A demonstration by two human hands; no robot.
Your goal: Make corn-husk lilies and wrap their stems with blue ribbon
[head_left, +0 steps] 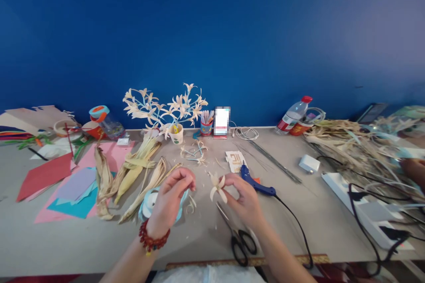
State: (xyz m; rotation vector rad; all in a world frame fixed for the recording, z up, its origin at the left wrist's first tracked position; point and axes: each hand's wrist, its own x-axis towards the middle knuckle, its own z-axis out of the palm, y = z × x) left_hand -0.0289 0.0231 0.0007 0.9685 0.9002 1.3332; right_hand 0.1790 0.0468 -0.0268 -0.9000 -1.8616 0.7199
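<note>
Head view: two hands worked a husk flower above the table.
The right hand pinched the husk flower at its fingertips; the left hand was curled closed just beside it, contents indiscernible; scissors lay below the right hand; a blue glue gun lay just beyond it.

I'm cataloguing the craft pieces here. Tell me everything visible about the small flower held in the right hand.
The flower is small, cream-white, with several narrow pointed petals spreading outward; it looks made of dried husk. The right hand pinches it at its base with the fingertips, holding it above the table, petals toward the left hand, which does not touch it.
</note>
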